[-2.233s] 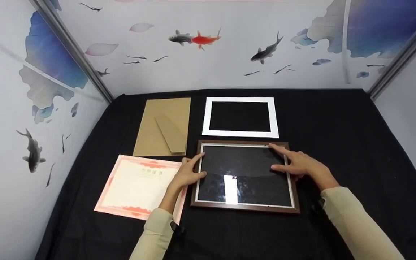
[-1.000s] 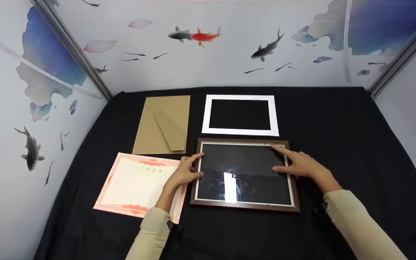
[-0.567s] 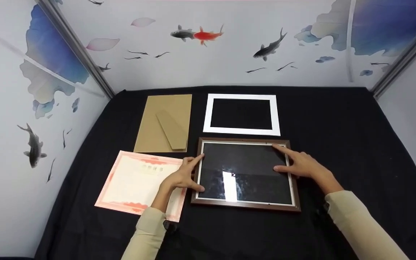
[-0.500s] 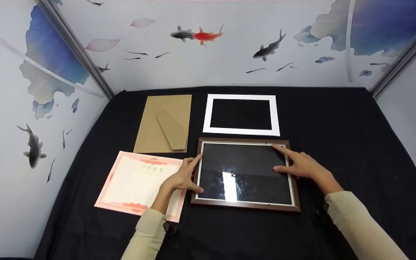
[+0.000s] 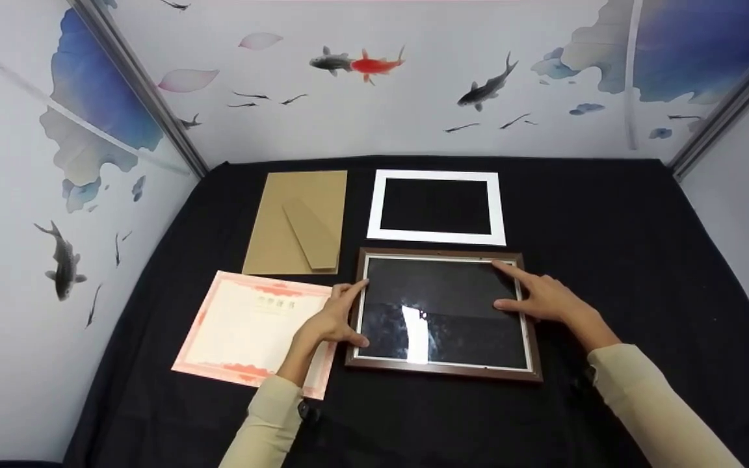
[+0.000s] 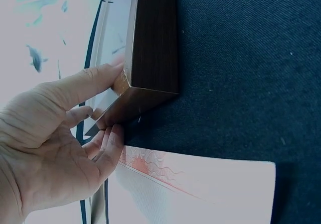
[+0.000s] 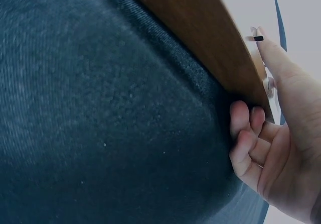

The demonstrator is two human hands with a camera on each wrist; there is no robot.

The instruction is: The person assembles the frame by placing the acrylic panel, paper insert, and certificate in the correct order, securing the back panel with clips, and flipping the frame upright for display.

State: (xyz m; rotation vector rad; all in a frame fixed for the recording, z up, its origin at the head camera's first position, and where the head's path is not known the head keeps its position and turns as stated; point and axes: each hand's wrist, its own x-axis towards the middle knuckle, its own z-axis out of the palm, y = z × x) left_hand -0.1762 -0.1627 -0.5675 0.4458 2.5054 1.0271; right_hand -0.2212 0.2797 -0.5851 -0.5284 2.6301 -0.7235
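Note:
A brown picture frame (image 5: 443, 374) with a silvery inner edge lies flat before me, a bright reflection on its clear pane (image 5: 456, 312). My left hand (image 5: 329, 322) holds its left side: the thumb and index fingertip rest on the inner edge, and the other fingers curl against the outer side. At the right side, my right hand (image 5: 543, 296) has thumb and index on top. In the right wrist view its remaining fingers bend against the frame's brown outer wall (image 7: 200, 23). A pink-bordered certificate (image 5: 251, 331) lies partly beneath the left forearm.
Behind the certificate is a tan backing board (image 5: 267, 221) with a stand flap (image 5: 313, 237). A white mat (image 5: 439, 238) lies just beyond the frame. Black cloth (image 5: 608, 227) covers the table, and printed panels (image 5: 413, 130) enclose its back and sides.
My left thumb has slid along the frame's left side towards the near edge, spreading away from the index finger. The right hand and the frame stay in place.

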